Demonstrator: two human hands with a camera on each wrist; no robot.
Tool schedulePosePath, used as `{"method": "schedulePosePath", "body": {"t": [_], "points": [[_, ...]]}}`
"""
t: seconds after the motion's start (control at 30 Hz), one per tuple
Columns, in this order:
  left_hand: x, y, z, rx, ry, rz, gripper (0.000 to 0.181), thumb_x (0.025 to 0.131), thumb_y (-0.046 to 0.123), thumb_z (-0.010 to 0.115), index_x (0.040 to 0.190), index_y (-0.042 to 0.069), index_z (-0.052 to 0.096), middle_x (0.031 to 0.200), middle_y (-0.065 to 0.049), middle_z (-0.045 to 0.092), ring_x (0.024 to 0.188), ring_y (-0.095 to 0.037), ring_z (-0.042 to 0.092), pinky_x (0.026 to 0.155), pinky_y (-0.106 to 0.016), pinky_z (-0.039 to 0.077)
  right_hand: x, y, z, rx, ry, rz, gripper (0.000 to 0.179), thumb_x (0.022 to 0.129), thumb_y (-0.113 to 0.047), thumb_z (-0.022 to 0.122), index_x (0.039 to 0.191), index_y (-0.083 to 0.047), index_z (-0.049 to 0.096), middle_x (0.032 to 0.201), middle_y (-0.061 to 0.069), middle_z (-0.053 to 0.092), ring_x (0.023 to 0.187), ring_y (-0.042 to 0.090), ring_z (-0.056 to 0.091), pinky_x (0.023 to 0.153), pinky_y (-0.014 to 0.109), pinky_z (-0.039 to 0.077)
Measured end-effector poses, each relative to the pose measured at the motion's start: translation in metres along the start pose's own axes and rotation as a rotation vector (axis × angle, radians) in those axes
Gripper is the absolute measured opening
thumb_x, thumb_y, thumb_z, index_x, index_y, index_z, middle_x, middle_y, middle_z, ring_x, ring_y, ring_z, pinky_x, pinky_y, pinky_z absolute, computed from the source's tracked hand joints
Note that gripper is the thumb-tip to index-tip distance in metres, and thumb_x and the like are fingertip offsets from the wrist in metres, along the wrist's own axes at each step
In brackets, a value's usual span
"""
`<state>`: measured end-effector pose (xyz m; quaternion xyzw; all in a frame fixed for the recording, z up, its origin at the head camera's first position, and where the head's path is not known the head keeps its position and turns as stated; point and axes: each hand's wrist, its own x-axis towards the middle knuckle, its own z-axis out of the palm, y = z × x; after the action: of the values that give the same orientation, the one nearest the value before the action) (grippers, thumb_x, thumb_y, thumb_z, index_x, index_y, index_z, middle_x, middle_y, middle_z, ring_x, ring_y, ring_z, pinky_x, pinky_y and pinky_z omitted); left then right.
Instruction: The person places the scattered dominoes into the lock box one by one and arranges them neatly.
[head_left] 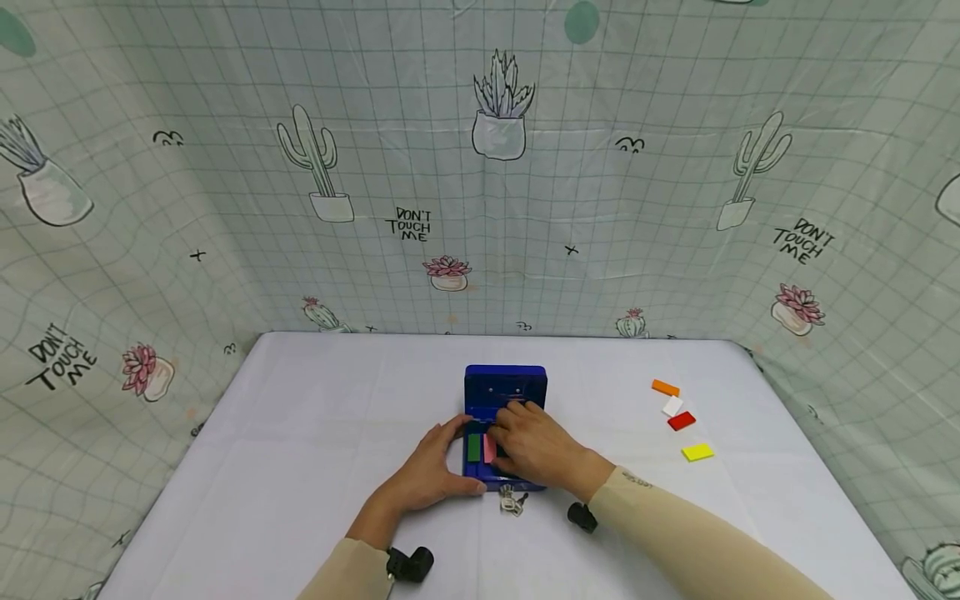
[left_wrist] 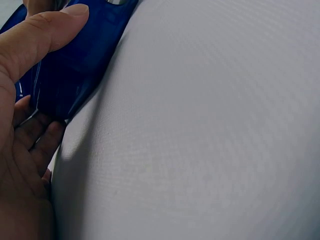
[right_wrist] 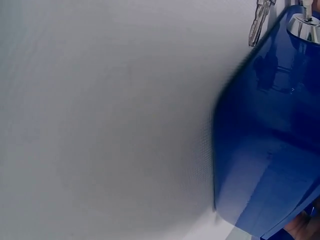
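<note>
box (head_left: pixel 506 370) blue; inner blocks (head_left: pixel 474 447) green, pink; 3 o'clock blocks (head_left: pixel 682 421) orange, white, red, yellow; curtain (head_left: pixel 378 108) gridded, cactus-print.

Tabletop (head_left: pixel 337 383): one, cloth-covered, white, with faint creases. Directly upon it, centre: one blue box (head_left: pixel 506 385), lid raised at the far side; silvery lock (right_wrist: pixel 306 29) on its near wall, with keys (head_left: pixel 513 502). Right side, far to near, loose flat pieces, four: orange piece (head_left: pixel 665 388); white piece (head_left: pixel 672 406), just beside it; red piece (head_left: pixel 682 421), close to the white; yellow piece (head_left: pixel 697 452), nearest and set apart from the others.
</note>
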<state>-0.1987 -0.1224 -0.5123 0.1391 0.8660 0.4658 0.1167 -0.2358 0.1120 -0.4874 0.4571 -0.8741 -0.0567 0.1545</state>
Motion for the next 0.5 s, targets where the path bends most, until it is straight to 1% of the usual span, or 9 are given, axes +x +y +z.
{"method": "schedulePosePath", "body": {"t": [0.2, 0.3, 0.5], "points": [[0.0003, 0.0002, -0.0001, 0.000, 0.001, 0.003, 0.107, 0.075, 0.040, 0.094, 0.162, 0.016, 0.037, 0.163, -0.008, 0.047, 0.159, -0.043, 0.022, 0.124, -0.072, 0.020, 0.0006, -0.0006, 0.0020, -0.019, 0.006, -0.003, 0.043, 0.097, -0.051, 0.073, 0.117, -0.014, 0.079, 0.100, -0.002, 0.068, 0.094, 0.019, 0.058, 0.081, 0.035, 0.050], [0.0006, 0.0001, -0.0001, 0.002, 0.001, 0.007, 0.107, 0.075, 0.040, 0.094, 0.162, 0.016, 0.037, 0.163, -0.008, 0.048, 0.159, -0.042, 0.024, 0.124, -0.071, 0.022, 0.0011, -0.0013, 0.0015, -0.023, 0.006, 0.000, 0.042, 0.097, -0.051, 0.073, 0.117, -0.015, 0.079, 0.100, -0.002, 0.068, 0.093, 0.019, 0.058, 0.080, 0.034, 0.049], [-0.0001, 0.0008, -0.0003, 0.005, 0.000, 0.012, 0.106, 0.075, 0.040, 0.094, 0.162, 0.016, 0.038, 0.163, -0.008, 0.047, 0.159, -0.044, 0.022, 0.123, -0.073, 0.021, 0.0014, -0.0024, 0.0022, -0.025, 0.012, 0.006, 0.040, 0.097, -0.050, 0.074, 0.116, -0.015, 0.080, 0.099, -0.002, 0.070, 0.093, 0.018, 0.058, 0.078, 0.033, 0.048]]}}
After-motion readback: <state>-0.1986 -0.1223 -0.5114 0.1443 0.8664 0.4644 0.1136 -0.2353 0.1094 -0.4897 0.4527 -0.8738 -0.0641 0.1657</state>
